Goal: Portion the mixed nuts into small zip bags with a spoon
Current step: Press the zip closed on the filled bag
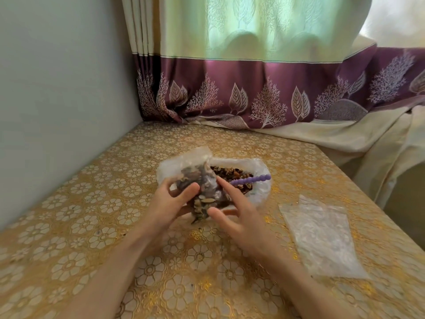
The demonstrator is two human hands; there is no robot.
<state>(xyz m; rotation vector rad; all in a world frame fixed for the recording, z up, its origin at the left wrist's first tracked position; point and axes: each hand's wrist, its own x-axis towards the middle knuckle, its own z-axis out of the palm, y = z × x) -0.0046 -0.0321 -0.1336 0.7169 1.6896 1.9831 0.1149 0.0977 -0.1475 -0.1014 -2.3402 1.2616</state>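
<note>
Two hands point(170, 203) point(239, 217) hold filled zip bag point(202, 192) | spoon point(250, 179) handle points right

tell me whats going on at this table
A person is bagging mixed nuts. The left hand grips a small filled zip bag, and the right hand touches it with straight fingers. Behind it, a purple spoon rests in the open big nut bag. Empty zip bags lie to the right.

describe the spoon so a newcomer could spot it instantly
On the gold floral table, find the big open bag of nuts behind both hands. The spoon rests in it, handle pointing right. It is the only purple thing there, with a beaded handle.
</note>
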